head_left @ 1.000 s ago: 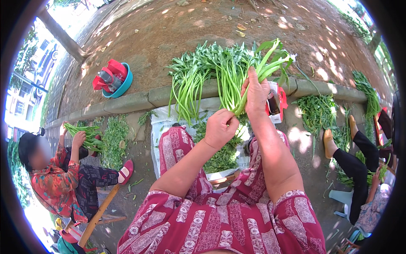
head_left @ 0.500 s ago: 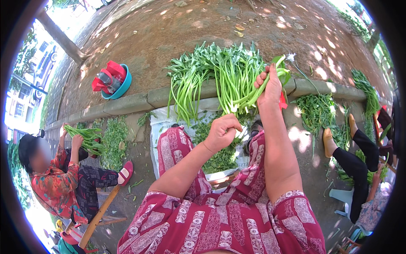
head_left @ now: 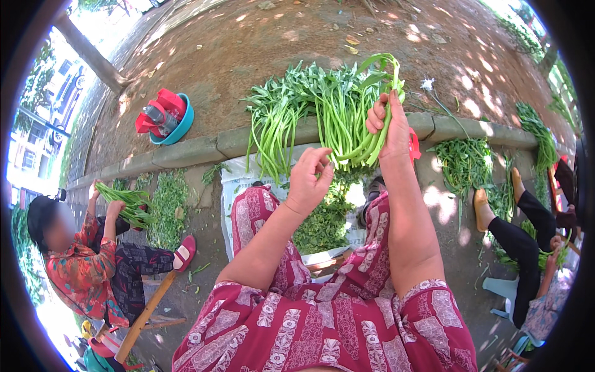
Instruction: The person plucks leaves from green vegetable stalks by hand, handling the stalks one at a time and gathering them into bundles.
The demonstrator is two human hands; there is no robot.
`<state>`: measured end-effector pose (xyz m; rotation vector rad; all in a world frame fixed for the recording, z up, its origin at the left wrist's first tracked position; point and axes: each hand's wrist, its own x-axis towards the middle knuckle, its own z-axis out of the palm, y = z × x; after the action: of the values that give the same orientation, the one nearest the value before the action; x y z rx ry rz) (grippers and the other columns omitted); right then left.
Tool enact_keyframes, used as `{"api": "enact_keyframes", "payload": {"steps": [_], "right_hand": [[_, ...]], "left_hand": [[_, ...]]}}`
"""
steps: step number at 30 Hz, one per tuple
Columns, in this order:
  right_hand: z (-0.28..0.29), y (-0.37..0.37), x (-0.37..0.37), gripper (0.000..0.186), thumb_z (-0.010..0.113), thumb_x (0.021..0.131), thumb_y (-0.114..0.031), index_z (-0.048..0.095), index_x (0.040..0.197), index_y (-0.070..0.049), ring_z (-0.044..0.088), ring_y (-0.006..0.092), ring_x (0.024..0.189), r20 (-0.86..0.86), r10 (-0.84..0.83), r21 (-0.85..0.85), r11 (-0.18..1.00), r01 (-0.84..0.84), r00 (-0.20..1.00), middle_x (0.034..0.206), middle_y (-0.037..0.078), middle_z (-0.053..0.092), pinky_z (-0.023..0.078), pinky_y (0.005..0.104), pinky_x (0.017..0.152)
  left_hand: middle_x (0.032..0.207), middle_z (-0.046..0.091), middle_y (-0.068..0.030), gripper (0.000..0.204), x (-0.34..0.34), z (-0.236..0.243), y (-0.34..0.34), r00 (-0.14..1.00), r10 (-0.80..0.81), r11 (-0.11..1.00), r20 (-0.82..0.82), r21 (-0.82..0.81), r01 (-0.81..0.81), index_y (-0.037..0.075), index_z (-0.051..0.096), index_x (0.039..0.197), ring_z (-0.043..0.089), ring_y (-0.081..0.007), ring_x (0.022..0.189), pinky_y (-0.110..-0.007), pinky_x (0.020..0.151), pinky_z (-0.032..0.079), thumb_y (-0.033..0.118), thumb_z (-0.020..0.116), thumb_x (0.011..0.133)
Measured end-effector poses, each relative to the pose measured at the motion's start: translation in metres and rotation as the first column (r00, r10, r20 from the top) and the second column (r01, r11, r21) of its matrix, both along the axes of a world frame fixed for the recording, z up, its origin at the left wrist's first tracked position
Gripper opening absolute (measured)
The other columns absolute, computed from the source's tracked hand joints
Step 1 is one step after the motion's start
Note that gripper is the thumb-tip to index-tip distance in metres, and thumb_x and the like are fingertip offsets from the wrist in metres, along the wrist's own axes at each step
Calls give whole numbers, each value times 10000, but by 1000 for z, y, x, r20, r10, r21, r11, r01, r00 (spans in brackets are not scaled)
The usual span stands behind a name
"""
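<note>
A small bunch of long-stemmed leafy greens, looking like water spinach point(head_left: 394, 80), is gripped upright in my right hand point(head_left: 395, 127), leaves up and stems curving down to the left. At the tip of one of these stems, the thumb and fingers of my left hand point(head_left: 312, 180) are pinched together. Behind both hands, a larger pile of water spinach point(head_left: 328, 105) lies over the kerb, its pale cut ends toward me. Between my knees, loose torn leaves point(head_left: 319, 232) cover a white sack point(head_left: 234, 172) spread on the ground.
A blue basin point(head_left: 180, 131) with red bags and a bottle stands beyond the kerb point(head_left: 238, 142). At the left a seated person point(head_left: 80, 248) handles greens; at the right another person's legs point(head_left: 520, 235) show beside more greens point(head_left: 465, 161). A red thing point(head_left: 414, 146) lies behind my right wrist.
My left hand has moved up and left, from a fist below the stems to a pinch at a stem tip. The bunch in my right hand has swung more upright, its leafy tops shifting left.
</note>
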<state>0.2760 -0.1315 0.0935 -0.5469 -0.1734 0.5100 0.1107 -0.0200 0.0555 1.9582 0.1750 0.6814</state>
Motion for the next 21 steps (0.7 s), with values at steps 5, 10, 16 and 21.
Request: {"api": "enact_keyframes", "payload": {"steps": [5, 10, 16, 21], "right_hand": [[5, 4, -6, 269, 484, 917, -325, 500, 859, -63, 360, 89, 432, 8, 41, -57, 998, -40, 999, 573, -3, 400, 285, 226, 374], [5, 10, -13, 257, 525, 900, -308, 505, 867, -54, 370, 91, 407, 49, 85, -115, 990, -79, 995, 560, -1, 403, 293, 224, 358], [5, 12, -17, 256, 571, 875, -299, 523, 854, -49, 406, 99, 383, 99, 140, -152, 981, -124, 985, 544, 4, 444, 300, 228, 344], [5, 11, -18, 253, 568, 877, -297, 525, 855, -48, 406, 98, 385, 106, 145, -156, 979, -127, 984, 546, 3, 446, 302, 227, 346]], "left_hand": [[802, 533, -101, 186, 1, 3, 2, 993, -113, 961, -24, 252, 115, -3, 588, 1004, 540, -223, 659, -279, 609, 447, 38, 557, 826], [751, 530, -108, 138, 2, 2, 3, 990, -138, 920, -31, 366, 140, -5, 603, 925, 541, -257, 661, -312, 596, 443, 25, 566, 796], [702, 529, -103, 95, 2, 1, 1, 987, -158, 904, 11, 404, 140, 0, 601, 840, 543, -263, 639, -322, 577, 442, 17, 589, 747], [661, 527, -105, 65, 2, 1, -2, 991, -131, 923, -2, 364, 122, 3, 603, 769, 536, -265, 586, -328, 538, 440, 15, 588, 708]]}}
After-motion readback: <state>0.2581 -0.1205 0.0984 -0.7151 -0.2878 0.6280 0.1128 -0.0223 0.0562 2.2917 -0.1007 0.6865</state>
